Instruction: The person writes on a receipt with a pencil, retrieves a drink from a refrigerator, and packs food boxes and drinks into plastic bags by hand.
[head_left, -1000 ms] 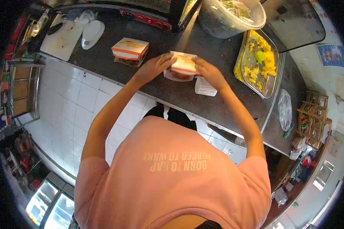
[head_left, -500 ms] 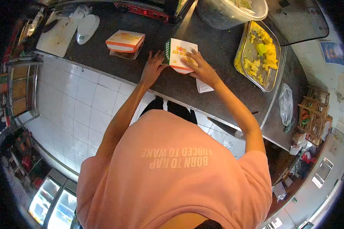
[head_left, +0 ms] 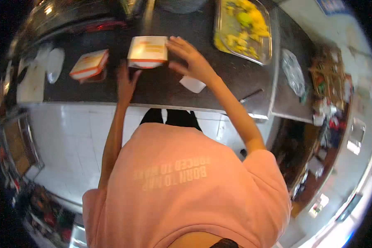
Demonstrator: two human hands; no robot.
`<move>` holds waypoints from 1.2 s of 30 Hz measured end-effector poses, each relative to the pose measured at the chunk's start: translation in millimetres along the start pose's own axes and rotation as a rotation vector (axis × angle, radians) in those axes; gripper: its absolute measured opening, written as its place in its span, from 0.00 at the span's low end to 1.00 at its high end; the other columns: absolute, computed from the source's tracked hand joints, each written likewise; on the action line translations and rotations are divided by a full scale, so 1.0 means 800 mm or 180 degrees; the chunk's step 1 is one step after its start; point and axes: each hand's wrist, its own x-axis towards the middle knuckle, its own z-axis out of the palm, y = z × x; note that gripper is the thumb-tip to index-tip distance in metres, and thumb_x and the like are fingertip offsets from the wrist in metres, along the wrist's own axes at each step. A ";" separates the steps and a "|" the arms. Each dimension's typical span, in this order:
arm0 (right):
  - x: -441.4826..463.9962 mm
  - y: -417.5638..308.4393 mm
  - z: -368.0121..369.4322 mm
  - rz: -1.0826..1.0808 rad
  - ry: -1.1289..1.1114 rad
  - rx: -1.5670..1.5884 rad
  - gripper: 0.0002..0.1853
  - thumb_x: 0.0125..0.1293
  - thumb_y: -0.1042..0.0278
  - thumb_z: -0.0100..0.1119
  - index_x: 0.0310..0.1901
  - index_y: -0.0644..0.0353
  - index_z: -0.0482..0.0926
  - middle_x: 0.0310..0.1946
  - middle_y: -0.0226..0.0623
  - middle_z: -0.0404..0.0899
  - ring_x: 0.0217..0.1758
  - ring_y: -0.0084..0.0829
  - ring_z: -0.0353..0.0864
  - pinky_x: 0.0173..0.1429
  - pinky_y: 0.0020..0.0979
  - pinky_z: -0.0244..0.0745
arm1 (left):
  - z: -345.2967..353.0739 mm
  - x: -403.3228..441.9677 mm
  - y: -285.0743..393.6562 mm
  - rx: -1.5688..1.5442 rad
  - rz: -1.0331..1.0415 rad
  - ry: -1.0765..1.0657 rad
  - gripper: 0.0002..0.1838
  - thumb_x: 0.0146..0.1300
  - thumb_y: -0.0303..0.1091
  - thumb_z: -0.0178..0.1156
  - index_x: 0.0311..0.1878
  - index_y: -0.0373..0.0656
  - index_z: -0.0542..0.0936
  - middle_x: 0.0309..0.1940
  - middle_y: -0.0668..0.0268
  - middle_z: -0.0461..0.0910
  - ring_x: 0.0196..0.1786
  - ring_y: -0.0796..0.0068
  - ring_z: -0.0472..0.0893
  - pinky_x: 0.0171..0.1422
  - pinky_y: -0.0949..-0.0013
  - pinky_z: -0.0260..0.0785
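Between the left grip and the right grip, slightly forward of the left one, a white carton with an orange lower band appears to rest on the dark worktop. Both grips are bare hands with fingers spread and thumb set apart; neither is closed around an object. The right fingertips are at the carton's right side, and the left grip is at its near left corner. Motion blur prevents confirmation of contact on either side. Placement on opposite sides would limit sideways shift and leaves the printed top face uncovered. Left of the left grip, a second carton of similar colouring is set apart, presumably so that the two do not obstruct each other. Just on the near side of the right grip lies a white paper slip, probably kept there for quick reference. Forward and right of the right grip, a tray holds yellow food with a bright green item on it; the raised walls likely contain loose pieces. Farther right lies a clear plastic bag.
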 end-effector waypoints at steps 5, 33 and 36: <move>-0.199 0.070 -0.173 0.3180 0.2074 -0.1910 0.14 0.59 0.59 0.54 0.36 0.63 0.72 0.28 0.41 0.74 0.31 0.34 0.74 0.37 0.33 0.70 | -0.001 -0.075 0.060 -0.1533 -0.2340 -0.0024 0.26 0.60 0.53 0.50 0.39 0.33 0.74 0.30 0.59 0.75 0.28 0.76 0.73 0.32 0.74 0.67; -0.168 0.033 0.002 0.2721 0.2052 0.3432 0.07 0.62 0.66 0.49 0.32 0.61 0.69 0.25 0.35 0.73 0.28 0.24 0.72 0.34 0.25 0.68 | 0.139 0.040 0.175 0.0754 0.1187 -0.1675 0.40 0.35 0.55 0.66 0.58 0.62 0.67 0.53 0.47 0.57 0.61 0.44 0.53 0.58 0.41 0.46; -0.184 0.056 0.020 0.2653 0.1168 0.2341 0.06 0.57 0.69 0.53 0.31 0.62 0.69 0.25 0.34 0.74 0.29 0.22 0.73 0.34 0.24 0.68 | 0.131 0.041 0.168 0.1006 0.1210 -0.1771 0.54 0.20 0.61 0.70 0.61 0.72 0.60 0.61 0.41 0.46 0.64 0.40 0.44 0.61 0.33 0.32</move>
